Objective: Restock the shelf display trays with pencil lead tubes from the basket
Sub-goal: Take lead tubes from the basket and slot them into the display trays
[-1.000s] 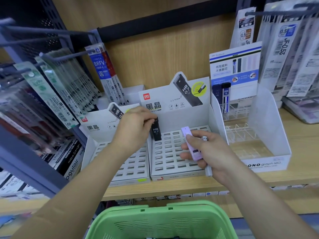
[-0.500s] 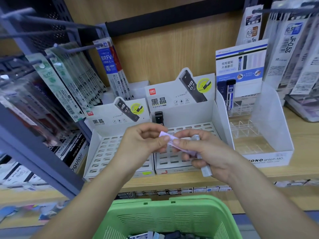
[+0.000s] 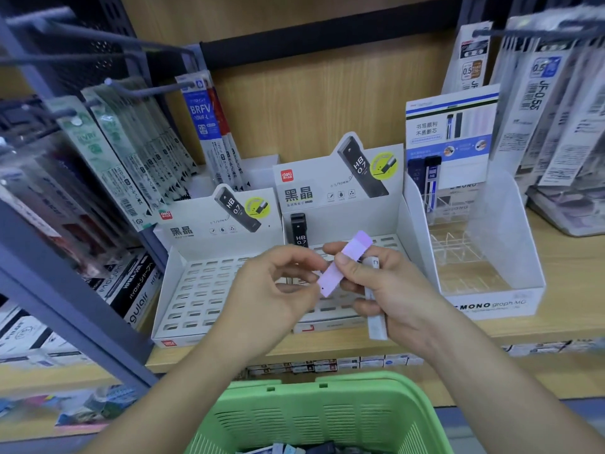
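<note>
My right hand [image 3: 393, 290] pinches a light purple lead tube [image 3: 347, 260] between thumb and forefinger, tilted up to the right. Its lower fingers also grip a white tube [image 3: 376, 322]. My left hand [image 3: 271, 290] pinches the purple tube's lower end. Both hands hover over two white slotted display trays: the left tray [image 3: 173, 290] and the right tray [image 3: 406, 224]. One black HB 0.7 tube [image 3: 298, 229] stands in the right tray's back left slot. The green basket [image 3: 327, 404] sits below, with several tubes [image 3: 294, 448] at its bottom.
A white Mono tray [image 3: 491, 306] with a clear divider rack stands to the right on the wooden shelf [image 3: 573, 290]. Hanging refill packs [image 3: 131, 158] on pegs crowd the left, and more packs [image 3: 540, 109] hang at the upper right.
My left hand let go of the black tube, left standing in the right tray, and came back to the purple tube. The right hand turned the purple tube more upright.
</note>
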Action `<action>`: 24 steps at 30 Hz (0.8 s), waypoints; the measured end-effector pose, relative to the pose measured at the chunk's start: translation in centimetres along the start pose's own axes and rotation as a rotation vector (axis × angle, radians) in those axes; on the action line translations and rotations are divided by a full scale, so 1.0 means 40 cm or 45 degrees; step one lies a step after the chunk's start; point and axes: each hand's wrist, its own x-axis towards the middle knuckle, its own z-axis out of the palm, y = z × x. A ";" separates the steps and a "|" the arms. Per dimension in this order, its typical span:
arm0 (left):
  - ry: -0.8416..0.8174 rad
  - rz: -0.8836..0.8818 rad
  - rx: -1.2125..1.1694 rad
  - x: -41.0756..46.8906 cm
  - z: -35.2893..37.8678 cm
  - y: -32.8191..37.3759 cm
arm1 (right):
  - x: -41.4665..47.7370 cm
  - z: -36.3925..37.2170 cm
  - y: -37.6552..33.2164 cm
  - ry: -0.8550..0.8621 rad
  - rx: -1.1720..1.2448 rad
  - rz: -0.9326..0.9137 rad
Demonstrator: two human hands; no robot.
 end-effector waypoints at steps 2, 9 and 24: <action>0.056 -0.002 -0.016 0.014 -0.002 0.019 | -0.006 -0.012 -0.018 -0.083 -0.063 -0.012; -0.340 -0.118 -0.445 0.100 0.023 0.072 | -0.032 -0.069 -0.066 -0.468 0.182 -0.006; -0.003 0.240 0.046 0.337 0.227 0.236 | -0.025 -0.265 -0.185 0.475 0.713 -0.229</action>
